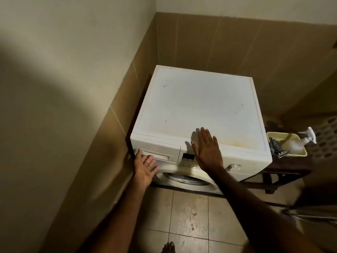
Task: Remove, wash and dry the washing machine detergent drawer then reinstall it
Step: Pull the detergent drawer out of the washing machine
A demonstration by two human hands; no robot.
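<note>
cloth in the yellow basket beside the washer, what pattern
Black and white stripes on the cloth, hanging over the basket rim; head view.

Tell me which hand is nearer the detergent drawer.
Left. The left hand reaches the detergent drawer front, fingers at its handle; the right hand lies flat to its right.

Both arms extended; left hand [145,169] and right hand [207,152] open-fingered

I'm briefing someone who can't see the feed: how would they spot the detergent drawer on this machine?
Find the white front-loading washing machine standing in the corner of the tan-tiled walls. On its front panel, at the far left above the round door, sits the white rectangular detergent drawer. Unlike the small black buttons and round dial to its right, it has a wide recessed grip, where the left hand reaches.
</note>
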